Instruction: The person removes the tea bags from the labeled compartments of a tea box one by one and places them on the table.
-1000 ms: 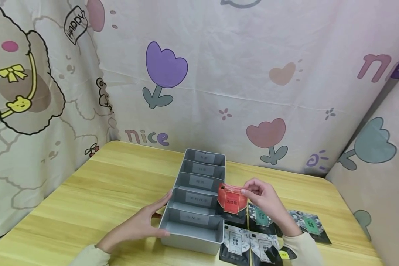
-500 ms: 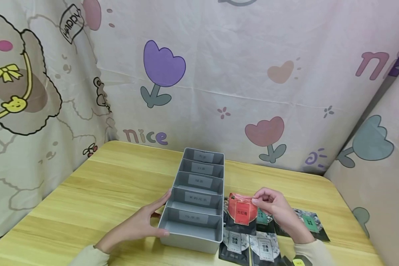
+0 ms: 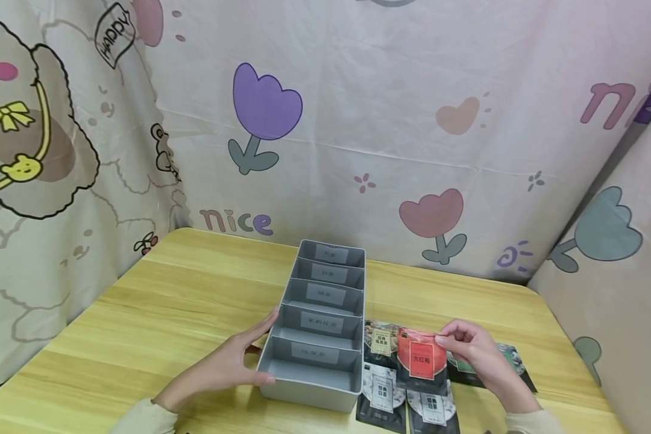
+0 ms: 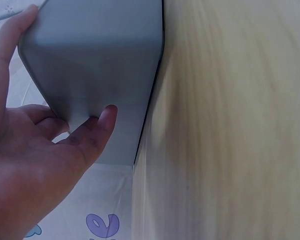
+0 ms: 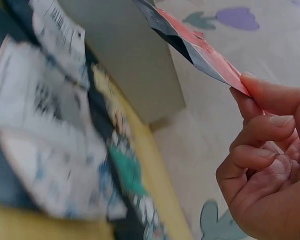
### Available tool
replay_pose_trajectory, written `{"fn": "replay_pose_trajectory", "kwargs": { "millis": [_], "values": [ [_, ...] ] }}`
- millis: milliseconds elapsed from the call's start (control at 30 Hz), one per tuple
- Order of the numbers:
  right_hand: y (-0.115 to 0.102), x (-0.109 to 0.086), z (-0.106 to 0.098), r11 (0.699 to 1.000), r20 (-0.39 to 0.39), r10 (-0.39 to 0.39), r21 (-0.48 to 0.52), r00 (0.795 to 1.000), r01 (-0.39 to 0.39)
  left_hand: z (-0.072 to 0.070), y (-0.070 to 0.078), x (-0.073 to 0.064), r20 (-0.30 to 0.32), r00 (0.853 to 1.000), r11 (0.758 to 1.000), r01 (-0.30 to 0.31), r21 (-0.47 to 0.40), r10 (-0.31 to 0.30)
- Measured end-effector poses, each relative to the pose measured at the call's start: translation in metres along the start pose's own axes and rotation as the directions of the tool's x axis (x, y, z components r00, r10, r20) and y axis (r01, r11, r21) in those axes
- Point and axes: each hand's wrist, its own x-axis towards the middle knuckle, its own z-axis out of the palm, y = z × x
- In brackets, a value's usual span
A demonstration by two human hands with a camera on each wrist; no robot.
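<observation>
My right hand (image 3: 474, 352) pinches a red-and-black tea packet (image 3: 422, 361) by its upper right corner, between thumb and index finger. The packet hangs over other packets; the right wrist view shows it tilted, clear of those below. My left hand (image 3: 228, 364) rests against the left side of a long grey divided box (image 3: 309, 393), fingers spread near its front corner. In the left wrist view the fingertips touch the box's wall (image 4: 95, 65). Labels mark the box's compartments, and no packet shows in them.
Right of the box lie two white-labelled packets (image 3: 382, 389), a yellow-labelled packet (image 3: 381, 341) and a green-labelled packet (image 3: 512, 357), partly behind my right hand. They lie on the wooden table (image 3: 206, 283). A printed curtain (image 3: 331, 150) hangs behind.
My right hand has moved right and toward me with the red packet, away from the box's side. The yellow-labelled packet has come into view. My left hand stays at the box.
</observation>
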Motion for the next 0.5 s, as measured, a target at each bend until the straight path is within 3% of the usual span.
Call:
{"fn": "replay_pose_trajectory", "kwargs": {
  "millis": [367, 500],
  "values": [
    [0.025, -0.022, -0.043, 0.981, -0.014, 0.192, -0.012, 0.981, -0.192, -0.001, 0.001, 0.001, -0.005, 1.0, 1.0, -0.005, 0.013, 0.005],
    [0.032, -0.028, -0.067, 0.967, 0.047, 0.254, -0.033, 0.966, -0.253, -0.002, 0.001, 0.001, -0.006, 1.0, 1.0, -0.003, 0.004, 0.003]
  ]
}}
